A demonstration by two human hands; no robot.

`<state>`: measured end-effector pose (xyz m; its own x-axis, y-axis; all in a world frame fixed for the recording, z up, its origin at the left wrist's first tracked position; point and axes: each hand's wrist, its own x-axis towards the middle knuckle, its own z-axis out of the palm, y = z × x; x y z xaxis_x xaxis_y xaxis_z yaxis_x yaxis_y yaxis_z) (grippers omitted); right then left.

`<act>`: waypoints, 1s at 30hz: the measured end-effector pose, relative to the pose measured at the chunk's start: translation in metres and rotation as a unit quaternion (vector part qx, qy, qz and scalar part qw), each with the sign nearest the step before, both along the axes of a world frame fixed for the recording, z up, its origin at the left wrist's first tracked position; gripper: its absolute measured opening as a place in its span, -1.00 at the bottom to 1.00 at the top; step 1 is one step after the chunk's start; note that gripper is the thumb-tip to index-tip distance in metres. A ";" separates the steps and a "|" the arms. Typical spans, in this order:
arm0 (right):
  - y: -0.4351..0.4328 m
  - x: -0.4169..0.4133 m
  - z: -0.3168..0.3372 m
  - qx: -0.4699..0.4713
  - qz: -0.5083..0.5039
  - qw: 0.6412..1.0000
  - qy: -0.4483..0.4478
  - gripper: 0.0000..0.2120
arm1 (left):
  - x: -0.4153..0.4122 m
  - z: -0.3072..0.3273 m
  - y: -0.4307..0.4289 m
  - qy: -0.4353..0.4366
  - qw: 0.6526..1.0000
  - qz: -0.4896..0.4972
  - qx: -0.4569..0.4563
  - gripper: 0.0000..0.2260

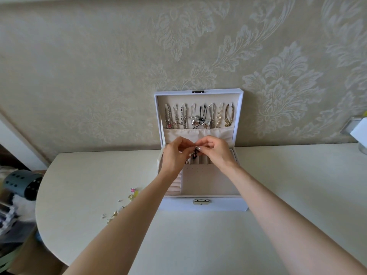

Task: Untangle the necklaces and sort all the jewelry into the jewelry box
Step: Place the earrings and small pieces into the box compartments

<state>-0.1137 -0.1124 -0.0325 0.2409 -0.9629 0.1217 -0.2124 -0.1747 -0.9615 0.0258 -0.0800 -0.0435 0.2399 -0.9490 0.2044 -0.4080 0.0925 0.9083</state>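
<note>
A white jewelry box (222,205) stands open on the table, its lid (158,116) leaning upright against the wall. Several necklaces (198,118) hang from hooks inside the lid, above a fabric pocket. My left hand (174,153) and my right hand (216,149) meet above the box's back compartments. Both pinch a small dark beaded piece of jewelry (195,152) that dangles between the fingertips. The beige tray (208,181) and the ring rolls (174,185) lie below my wrists. Loose small jewelry (127,201) is scattered on the table left of the box.
The cream table (198,245) has a rounded left edge (37,205). Beyond that edge sit a dark blue cylinder (21,183) and blurred clutter. A white object in a clear container (360,135) stands at the far right by the wall.
</note>
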 end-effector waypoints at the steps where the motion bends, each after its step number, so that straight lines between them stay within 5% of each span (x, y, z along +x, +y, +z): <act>1: 0.000 0.000 0.000 -0.012 -0.001 1.000 0.015 -0.83 | -0.001 0.001 0.000 -0.002 1.000 0.003 -0.001 -0.87; 6: 0.001 0.001 0.004 -0.059 0.017 0.997 0.048 -0.71 | -0.003 0.005 -0.004 0.003 1.000 0.014 0.021 -0.91; 16: -0.002 -0.001 0.003 -0.062 -0.025 0.997 0.029 -0.94 | -0.001 0.009 0.001 0.119 0.991 -0.039 0.051 -0.88; 21: -0.001 -0.002 0.004 -0.063 -0.021 0.997 0.036 -0.91 | -0.006 0.012 0.001 0.054 0.997 -0.046 0.037 -0.83; 30: -0.005 -0.002 -0.002 -0.086 -0.021 0.989 0.121 -0.85 | -0.018 -0.005 -0.006 -0.189 0.981 -0.003 -0.047 -0.75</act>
